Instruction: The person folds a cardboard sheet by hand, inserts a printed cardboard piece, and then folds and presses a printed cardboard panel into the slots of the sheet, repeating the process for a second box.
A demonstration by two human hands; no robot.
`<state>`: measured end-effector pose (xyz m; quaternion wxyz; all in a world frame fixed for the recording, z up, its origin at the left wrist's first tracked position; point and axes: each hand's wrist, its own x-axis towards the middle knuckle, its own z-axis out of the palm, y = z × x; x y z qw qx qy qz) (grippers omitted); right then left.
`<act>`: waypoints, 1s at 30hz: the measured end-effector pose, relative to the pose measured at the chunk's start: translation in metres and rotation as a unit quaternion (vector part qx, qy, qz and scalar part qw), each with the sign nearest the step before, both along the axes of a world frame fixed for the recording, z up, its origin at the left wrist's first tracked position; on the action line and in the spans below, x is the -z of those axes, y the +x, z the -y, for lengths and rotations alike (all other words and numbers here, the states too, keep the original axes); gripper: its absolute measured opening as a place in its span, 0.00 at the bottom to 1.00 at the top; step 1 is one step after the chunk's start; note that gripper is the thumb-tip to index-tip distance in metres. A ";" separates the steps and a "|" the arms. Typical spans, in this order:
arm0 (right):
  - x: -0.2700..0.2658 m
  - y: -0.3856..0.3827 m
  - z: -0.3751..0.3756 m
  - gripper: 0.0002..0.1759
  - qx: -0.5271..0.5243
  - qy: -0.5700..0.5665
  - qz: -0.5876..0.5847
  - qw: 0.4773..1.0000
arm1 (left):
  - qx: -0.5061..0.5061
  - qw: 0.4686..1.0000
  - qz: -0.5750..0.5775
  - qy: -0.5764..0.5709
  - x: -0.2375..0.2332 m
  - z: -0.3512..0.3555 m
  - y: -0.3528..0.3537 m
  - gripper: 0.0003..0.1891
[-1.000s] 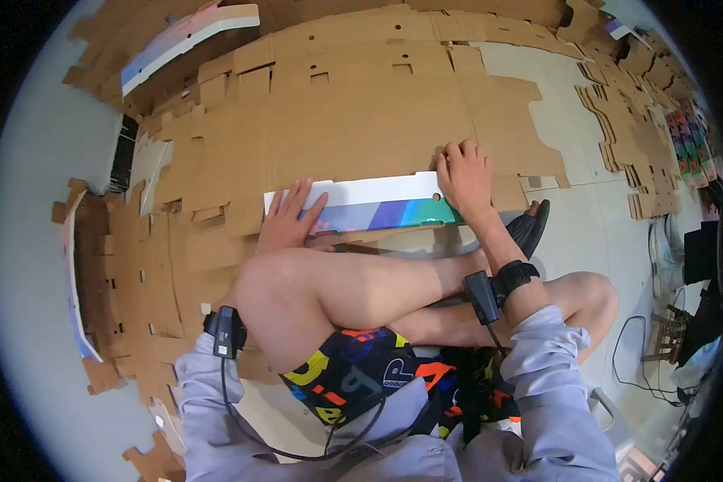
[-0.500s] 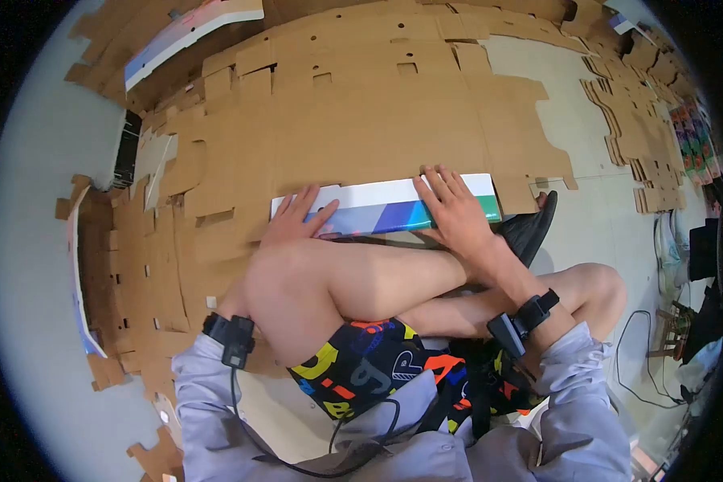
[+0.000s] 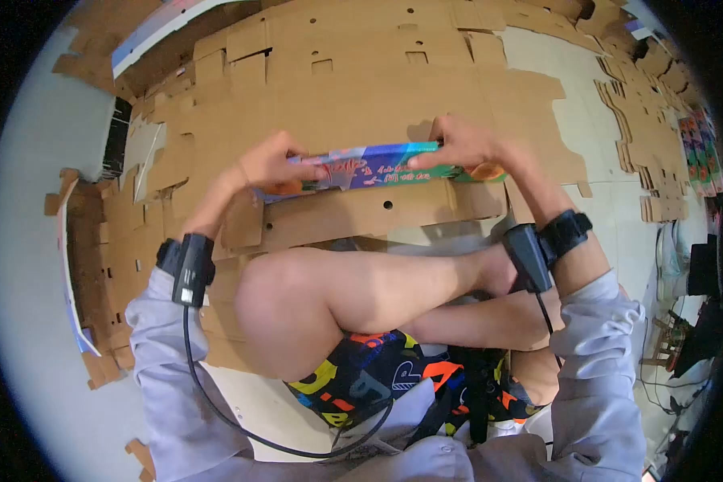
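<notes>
A colourful printed cardboard strip (image 3: 369,170), blue, purple and green with red lettering, is raised across the middle. My left hand (image 3: 277,165) grips its left end, thumb on the printed side. At its right part, my right hand (image 3: 458,149) holds it with the thumb in front and the fingers behind the upper edge. A plain brown cardboard flap (image 3: 426,201) with a small dark hole lies just below the printed strip, on the side toward my legs.
Flattened brown cardboard sheets (image 3: 361,96) spread beyond my hands. More cut cardboard (image 3: 627,128) lies at the right, near printed pieces (image 3: 699,153). A printed-edged cardboard box (image 3: 88,265) stands at the left. My crossed legs (image 3: 361,281) are close below.
Both hands have gone from lying flat on the white and coloured strip to gripping its ends. The strip has moved away from my legs and turned, showing its lettered side and a brown flap.
</notes>
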<state>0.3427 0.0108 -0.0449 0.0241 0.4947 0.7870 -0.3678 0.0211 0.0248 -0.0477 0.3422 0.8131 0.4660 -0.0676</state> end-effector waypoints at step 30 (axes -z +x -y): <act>0.012 0.008 0.011 0.26 0.235 0.137 0.075 0.959 | -0.144 0.978 0.150 -0.030 -0.003 0.011 -0.017 0.22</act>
